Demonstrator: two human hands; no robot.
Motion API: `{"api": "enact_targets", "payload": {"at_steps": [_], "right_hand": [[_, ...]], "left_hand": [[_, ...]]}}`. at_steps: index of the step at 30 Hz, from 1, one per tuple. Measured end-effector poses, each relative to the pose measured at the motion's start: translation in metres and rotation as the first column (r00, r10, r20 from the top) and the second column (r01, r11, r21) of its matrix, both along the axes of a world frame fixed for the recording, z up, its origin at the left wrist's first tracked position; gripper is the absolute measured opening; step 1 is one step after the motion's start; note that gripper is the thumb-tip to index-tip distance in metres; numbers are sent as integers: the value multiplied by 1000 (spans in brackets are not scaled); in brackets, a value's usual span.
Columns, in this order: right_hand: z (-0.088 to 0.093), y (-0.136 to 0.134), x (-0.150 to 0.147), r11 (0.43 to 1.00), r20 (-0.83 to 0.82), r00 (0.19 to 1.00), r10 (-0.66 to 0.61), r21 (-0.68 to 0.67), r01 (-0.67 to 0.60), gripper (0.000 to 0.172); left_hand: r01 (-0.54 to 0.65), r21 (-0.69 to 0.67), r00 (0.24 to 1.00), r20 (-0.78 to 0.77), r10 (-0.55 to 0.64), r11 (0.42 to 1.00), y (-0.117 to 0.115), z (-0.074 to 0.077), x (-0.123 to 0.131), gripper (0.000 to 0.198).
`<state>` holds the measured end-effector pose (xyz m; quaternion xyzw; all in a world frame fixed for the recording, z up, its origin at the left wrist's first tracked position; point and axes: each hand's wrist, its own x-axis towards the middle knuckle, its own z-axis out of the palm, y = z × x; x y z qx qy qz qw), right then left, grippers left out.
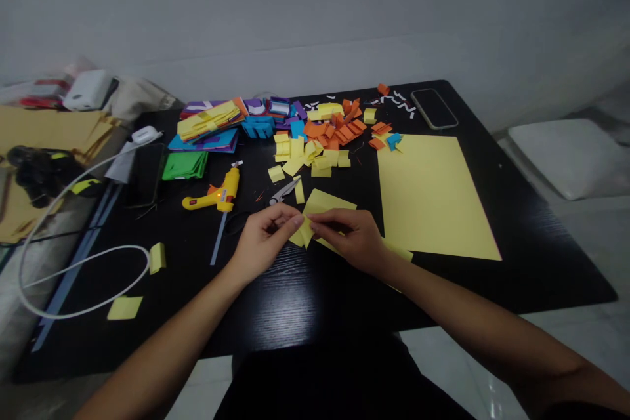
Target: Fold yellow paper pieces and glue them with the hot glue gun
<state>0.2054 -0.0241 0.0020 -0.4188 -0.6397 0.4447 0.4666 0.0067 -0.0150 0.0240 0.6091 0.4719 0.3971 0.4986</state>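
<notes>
Between my two hands is a small piece of yellow paper (306, 233) with a crease down it. My left hand (266, 236) pinches its left side with thumb and forefinger. On the other side, my right hand (352, 236) pinches its right edge. A larger yellow paper piece (331, 201) lies on the black table behind my right hand, partly hidden by it. Scissors (284, 191) rest just beyond my left hand, their handles dark against the table. Several small folded yellow papers (322, 162) are heaped farther back.
A yellow glue gun (216, 195) with a glue stick lies left. Orange folded pieces (339, 131) and a colored paper stack (211, 121) sit at the back. A big yellow sheet (433, 197) and a phone (434, 109) are right. A white cable (83, 310) loops at left.
</notes>
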Motion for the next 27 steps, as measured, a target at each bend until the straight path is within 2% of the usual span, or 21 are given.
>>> {"api": "enact_targets", "payload": {"at_steps": [7,15,27], "right_hand": [[-1,0,0,999,15,1000,-9,31,9,14],[-4,1,-2,990,-114,991,-63,-131,48,17],[-4,0,-2,991,-107,994,-37,-134,23,21]], "left_hand": [[-41,2,999,3,41,999,-3,-4,2,20],[-45,-26,999,16,46,999,-1,2,1,28],[-19,-20,999,31,20,1000,-1,1,3,17]]}}
